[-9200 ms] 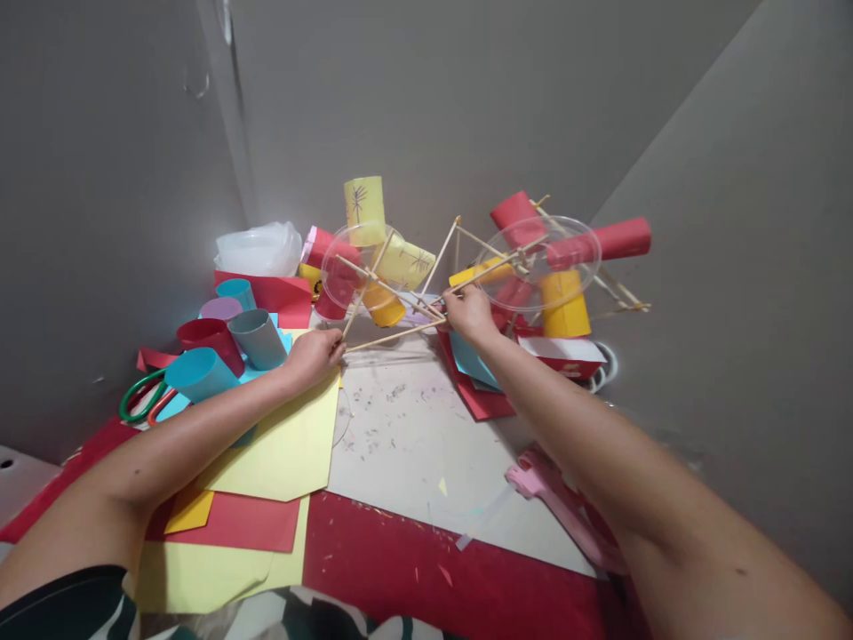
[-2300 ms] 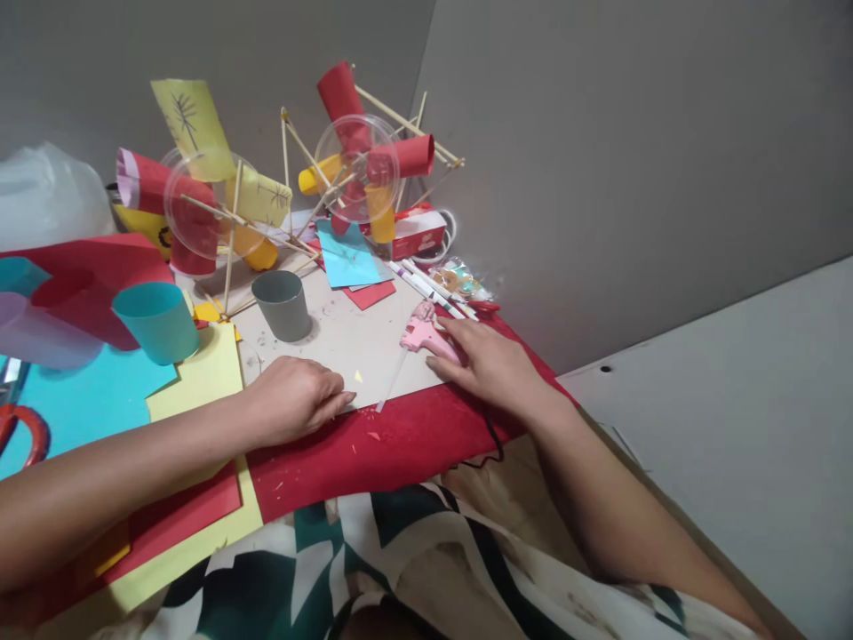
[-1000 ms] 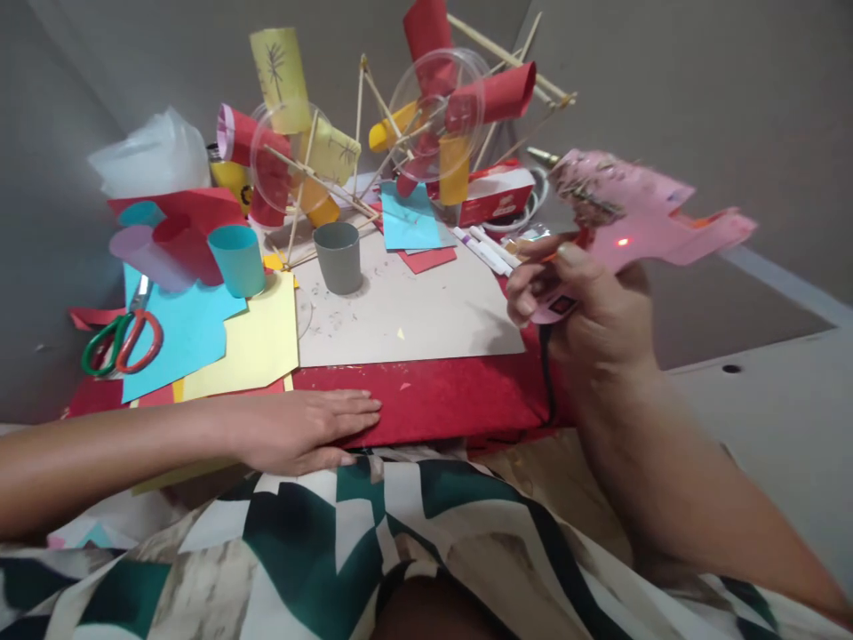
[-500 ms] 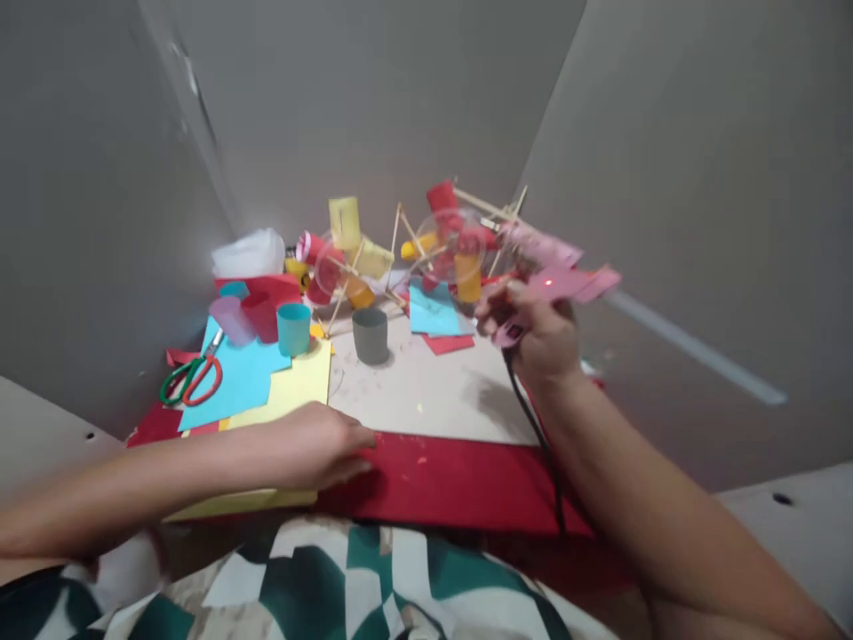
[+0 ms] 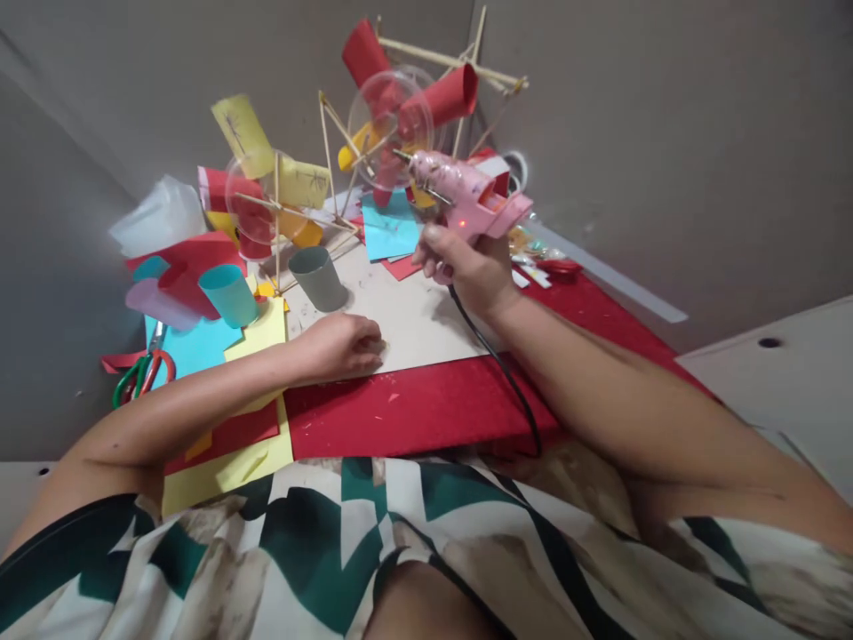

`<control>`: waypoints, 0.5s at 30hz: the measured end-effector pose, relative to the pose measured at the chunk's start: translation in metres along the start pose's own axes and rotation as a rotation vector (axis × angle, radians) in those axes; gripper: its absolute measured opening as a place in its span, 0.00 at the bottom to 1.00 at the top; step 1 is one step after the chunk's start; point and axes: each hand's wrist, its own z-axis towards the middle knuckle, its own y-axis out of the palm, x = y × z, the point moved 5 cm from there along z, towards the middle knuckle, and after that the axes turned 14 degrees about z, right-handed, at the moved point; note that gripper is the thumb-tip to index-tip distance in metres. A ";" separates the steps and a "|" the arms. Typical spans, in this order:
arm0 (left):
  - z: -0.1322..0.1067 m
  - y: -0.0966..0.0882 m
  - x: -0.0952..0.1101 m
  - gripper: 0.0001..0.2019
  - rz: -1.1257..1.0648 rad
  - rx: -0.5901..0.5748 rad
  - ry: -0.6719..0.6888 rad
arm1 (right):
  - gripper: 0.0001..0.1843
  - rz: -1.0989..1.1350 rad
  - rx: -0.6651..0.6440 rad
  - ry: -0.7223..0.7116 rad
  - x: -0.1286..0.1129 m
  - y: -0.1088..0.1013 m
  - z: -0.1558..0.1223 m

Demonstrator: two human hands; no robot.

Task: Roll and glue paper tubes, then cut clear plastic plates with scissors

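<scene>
My right hand [image 5: 470,267] is wrapped round the handle of a pink glue gun [image 5: 459,191]. Its small light glows red, its nozzle points left and a black cord [image 5: 497,369] hangs below. Behind the nozzle stands a wheel of clear plastic discs with red paper cups [image 5: 443,98] on a stick frame [image 5: 443,58]. My left hand [image 5: 346,345] rests on the pale board [image 5: 417,324] near its front edge, fingers curled in, with nothing visible in them. Just beyond it is a grey paper cup [image 5: 318,280], upright and apart from the hand.
A second wheel with yellow cups [image 5: 243,133] stands at back left. Turquoise [image 5: 230,296] and other paper cups, scissors [image 5: 143,373] and coloured paper sheets [image 5: 263,333] lie left. A white plastic bag [image 5: 160,218] is behind them. A red cloth [image 5: 400,409] covers the table under the board.
The view has shifted, so the wheels appear larger and higher. My right hand has brought the glue gun left, its nozzle now before the red wheel. My left hand has moved forward onto the board.
</scene>
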 end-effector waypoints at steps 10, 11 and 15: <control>0.018 0.002 0.003 0.06 -0.038 0.012 -0.019 | 0.22 -0.006 -0.018 0.057 0.001 0.004 -0.002; 0.019 0.003 0.005 0.07 -0.038 0.009 -0.011 | 0.22 -0.004 -0.017 0.056 0.000 0.004 -0.001; 0.021 0.007 0.012 0.09 -0.006 -0.007 0.002 | 0.24 -0.025 -0.006 0.073 0.000 0.005 -0.003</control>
